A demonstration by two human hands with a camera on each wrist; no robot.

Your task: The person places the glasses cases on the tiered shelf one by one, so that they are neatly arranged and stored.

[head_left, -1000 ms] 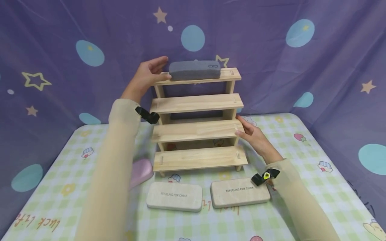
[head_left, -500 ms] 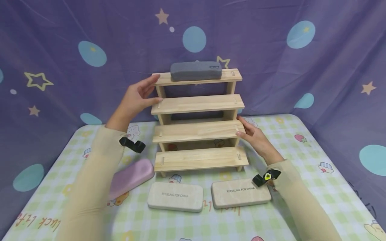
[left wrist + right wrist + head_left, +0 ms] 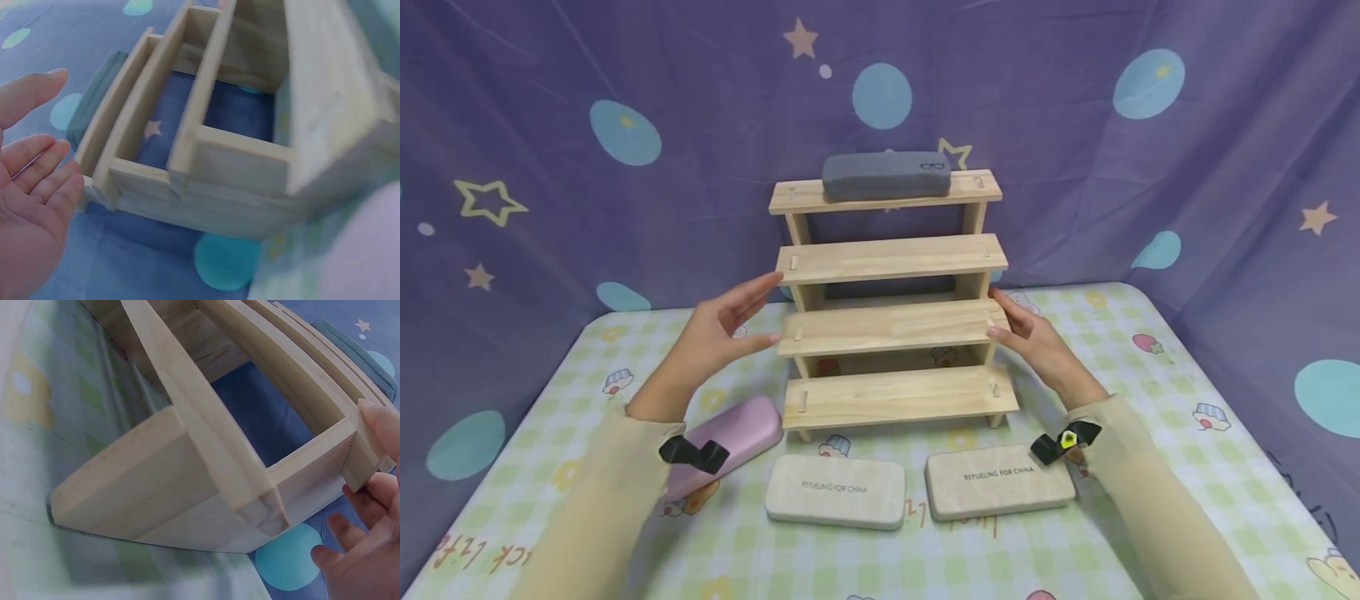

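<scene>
A four-step wooden display shelf (image 3: pixel 891 254) stands on the table, with a grey-blue glasses case (image 3: pixel 886 175) lying on its top step. My left hand (image 3: pixel 711 346) is at the shelf's left side, fingers extended and thumb apart, holding nothing. In the left wrist view its palm and fingers show beside the step ends; whether the fingertips touch the wood I cannot tell. My right hand (image 3: pixel 1037 346) grips the right end of the second step from the bottom, thumb on the front and fingers behind. The right wrist view shows the thumb and fingers around that step's end.
A pink glasses case (image 3: pixel 737 437) lies at the shelf's lower left, partly hidden by the left wrist. Two pale cases lie in front: a whitish case (image 3: pixel 835 504) and a beige case (image 3: pixel 1000 492) near the right wrist. A purple curtain (image 3: pixel 1060 167) hangs behind the table.
My left hand has moved down and away from beside the grey-blue case on the top step to the shelf's lower left side. The right hand has kept its place.
</scene>
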